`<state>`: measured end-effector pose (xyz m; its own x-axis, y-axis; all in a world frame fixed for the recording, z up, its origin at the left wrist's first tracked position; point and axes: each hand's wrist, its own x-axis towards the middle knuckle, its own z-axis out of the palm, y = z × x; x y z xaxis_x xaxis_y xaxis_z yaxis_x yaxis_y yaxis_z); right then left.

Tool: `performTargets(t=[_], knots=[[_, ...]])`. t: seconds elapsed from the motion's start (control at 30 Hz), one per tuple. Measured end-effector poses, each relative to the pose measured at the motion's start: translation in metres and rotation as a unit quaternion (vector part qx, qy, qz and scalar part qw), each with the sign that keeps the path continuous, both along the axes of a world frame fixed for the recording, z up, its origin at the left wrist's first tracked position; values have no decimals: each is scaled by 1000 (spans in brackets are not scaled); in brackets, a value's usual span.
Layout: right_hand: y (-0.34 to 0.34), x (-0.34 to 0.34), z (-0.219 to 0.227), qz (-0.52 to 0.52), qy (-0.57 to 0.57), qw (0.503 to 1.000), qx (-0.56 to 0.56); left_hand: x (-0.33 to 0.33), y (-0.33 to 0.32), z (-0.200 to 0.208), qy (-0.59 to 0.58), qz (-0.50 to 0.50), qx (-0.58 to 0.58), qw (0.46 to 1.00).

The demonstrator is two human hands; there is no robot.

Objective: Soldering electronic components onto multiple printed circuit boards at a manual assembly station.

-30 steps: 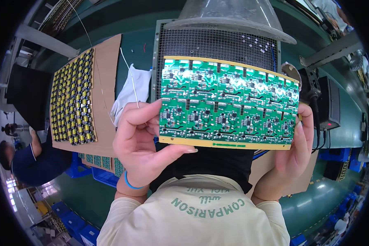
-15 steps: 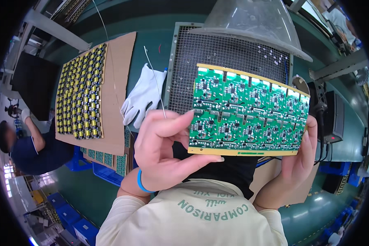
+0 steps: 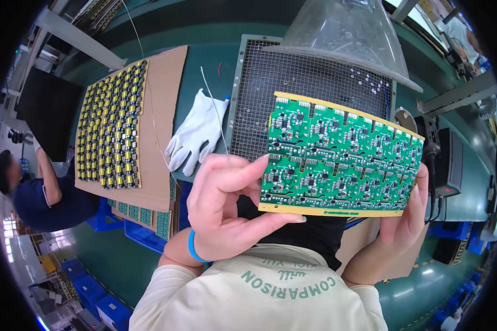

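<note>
Tabletop (image 3: 215, 52): green around the mesh grate (image 3: 254, 77).
Circuit-board panel (image 3: 342, 157): hiding the grate's near right part; farther right across it than a second ago, bright glare gone.
Left grip (image 3: 218, 204): pinching the panel's left end.
Right grip (image 3: 406, 212): holding its right end.

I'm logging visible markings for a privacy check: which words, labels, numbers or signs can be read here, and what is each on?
Cream shirt: several lines of green lettering, large enough to read in part; I won't copy the wording.
Green circuit-board panel: a short line of green print on its lower yellow edge, too small to read.
Blue bin at lower left: a pale label, too small to read.
</note>
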<state>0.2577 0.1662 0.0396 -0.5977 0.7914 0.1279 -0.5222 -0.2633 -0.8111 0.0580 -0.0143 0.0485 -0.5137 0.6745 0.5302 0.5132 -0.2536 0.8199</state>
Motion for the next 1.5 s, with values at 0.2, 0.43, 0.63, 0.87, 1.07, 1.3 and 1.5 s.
performTargets(t=[0.2,0.43,0.63,0.87,1.07,1.3,1.5], knots=[[-5,-3,3,-8,11,1000,-3,-4,2,-5,-22,-19,17,999],[-11,-6,8,-19,16,999,-26,-7,2,-14,-55,-13,17,998],[-10,-4,6,10,45,999,-24,-6,2,-19,-74,3,28,997],[-11,-5,2,10,56,998,-20,-9,4,-28,-98,-1,20,995],[-9,-3,0,20,63,998,10,-9,6,-28,-106,3,27,994],[-9,0,-3,17,59,998,3,-7,7,-28,-123,9,23,992],[-11,1,0,8,51,999,2,-7,9,-29,-124,2,24,992]])
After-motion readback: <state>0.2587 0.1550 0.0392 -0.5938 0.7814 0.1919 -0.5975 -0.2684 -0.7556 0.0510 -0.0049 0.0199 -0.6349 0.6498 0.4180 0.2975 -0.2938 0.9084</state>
